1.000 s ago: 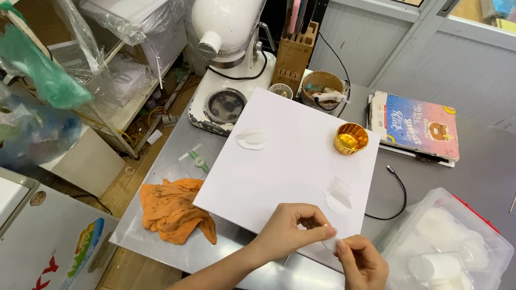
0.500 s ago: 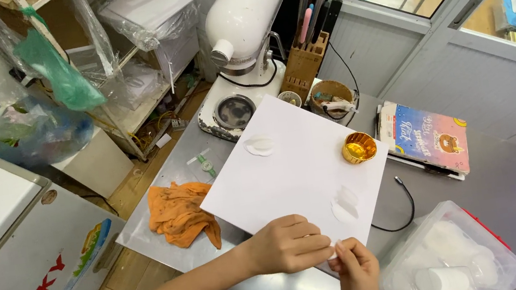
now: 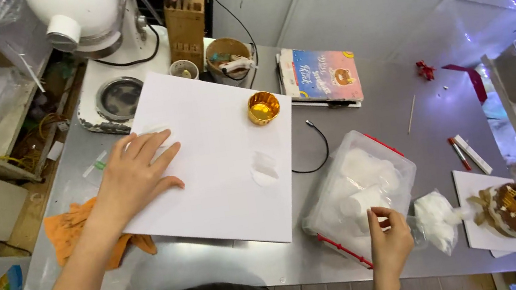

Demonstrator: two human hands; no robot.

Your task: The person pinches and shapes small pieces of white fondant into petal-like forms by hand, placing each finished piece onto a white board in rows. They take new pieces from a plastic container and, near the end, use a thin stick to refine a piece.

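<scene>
My left hand [image 3: 136, 173] lies flat with its fingers spread on the left part of a large white board [image 3: 224, 191] on the steel table [image 3: 235, 264]. On the board stand a small gold foil cup [image 3: 263, 107] and a small white piece [image 3: 264, 168]. My right hand [image 3: 388, 241] is at the near edge of a clear plastic box [image 3: 359, 184] full of white pieces. Its thumb and fingers pinch at the box's wall. A clear bag of white pieces [image 3: 436, 217] lies just to the right of that hand.
An orange cloth [image 3: 66, 228] sits under my left forearm. At the back are a white stand mixer [image 3: 88, 13], a wooden knife block [image 3: 185, 23], a round tub [image 3: 228, 57] and a colourful book [image 3: 319, 74]. A small decorated cake [image 3: 509, 209], pens [image 3: 467, 154] and a black cable [image 3: 320, 149] lie to the right.
My hands have separated from the board's near edge. The left went up and left to rest flat on the board; the right went right to the plastic box. The view has shifted right.
</scene>
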